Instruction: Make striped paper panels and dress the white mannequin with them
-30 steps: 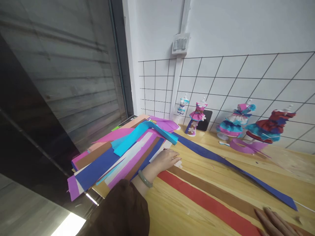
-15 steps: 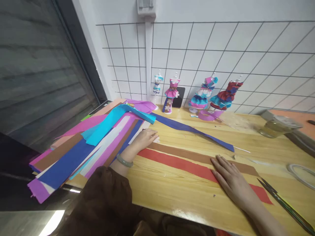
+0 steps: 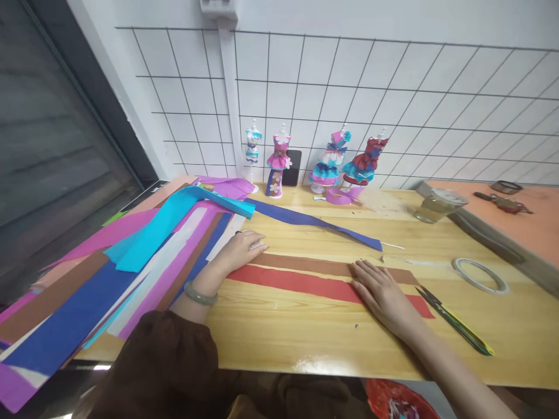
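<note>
My left hand rests at the left ends of two crepe paper strips, its fingers stretched to the right and partly hiding a small whitish piece beneath them. My right hand lies flat across the same strips, fingers extended. The brown strip is the farther one; the red strip runs alongside it, closer to me. Just right of the strips' ends lie scissors with yellow-green handles. A twisted dark blue strip stretches beyond both hands.
Many coloured paper strips overlap at the left. Several small dress forms in paper outfits and a dark phone stand along the gridded wall. To the right are a clear cup and a tape roll. A red bag shows below the table.
The view has swung to the right, so everything sits farther left, and the red bag shows more fully below the table. Both hands keep their places on the strips.
</note>
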Action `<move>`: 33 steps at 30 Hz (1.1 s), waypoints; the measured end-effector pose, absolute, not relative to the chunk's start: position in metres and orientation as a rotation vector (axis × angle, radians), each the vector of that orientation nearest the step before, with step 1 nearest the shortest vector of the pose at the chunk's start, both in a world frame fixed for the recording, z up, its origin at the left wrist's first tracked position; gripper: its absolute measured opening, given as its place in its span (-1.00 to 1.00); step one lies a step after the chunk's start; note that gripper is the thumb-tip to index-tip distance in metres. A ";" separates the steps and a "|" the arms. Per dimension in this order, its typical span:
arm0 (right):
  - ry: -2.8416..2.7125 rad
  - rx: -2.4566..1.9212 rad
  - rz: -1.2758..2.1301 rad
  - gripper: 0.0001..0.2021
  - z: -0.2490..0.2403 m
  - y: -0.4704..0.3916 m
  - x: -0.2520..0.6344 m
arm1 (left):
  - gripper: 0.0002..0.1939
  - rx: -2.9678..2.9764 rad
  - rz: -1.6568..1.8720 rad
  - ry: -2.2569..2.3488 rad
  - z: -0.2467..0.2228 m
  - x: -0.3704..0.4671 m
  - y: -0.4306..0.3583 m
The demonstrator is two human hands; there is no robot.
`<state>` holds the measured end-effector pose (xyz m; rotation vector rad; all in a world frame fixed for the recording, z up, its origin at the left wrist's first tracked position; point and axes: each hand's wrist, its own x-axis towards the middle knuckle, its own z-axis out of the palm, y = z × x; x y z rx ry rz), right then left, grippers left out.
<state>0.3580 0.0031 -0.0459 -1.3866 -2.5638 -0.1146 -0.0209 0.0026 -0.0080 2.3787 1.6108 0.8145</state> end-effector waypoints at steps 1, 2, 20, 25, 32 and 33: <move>-2.557 -1.396 -0.113 -0.53 -0.044 0.002 0.358 | -0.60 2.381 0.808 1.607 -0.008 -0.021 0.003; -2.551 -1.401 -0.110 -0.53 -0.042 0.001 0.357 | -0.60 2.385 0.803 1.601 -0.008 -0.020 0.003; -2.282 -1.496 -0.055 -0.66 -0.023 0.015 0.396 | -0.62 2.363 0.747 1.613 -0.008 -0.020 0.004; -2.353 -1.416 -0.057 -0.67 -0.023 0.020 0.374 | -0.64 2.363 0.764 1.609 -0.008 -0.019 0.005; -2.393 -1.311 -0.204 -0.67 -0.022 0.054 0.329 | -0.66 2.337 0.747 1.599 -0.002 -0.019 0.003; -2.405 -1.294 -0.195 -0.67 -0.021 0.057 0.322 | -0.67 2.335 0.751 1.603 -0.002 -0.020 0.003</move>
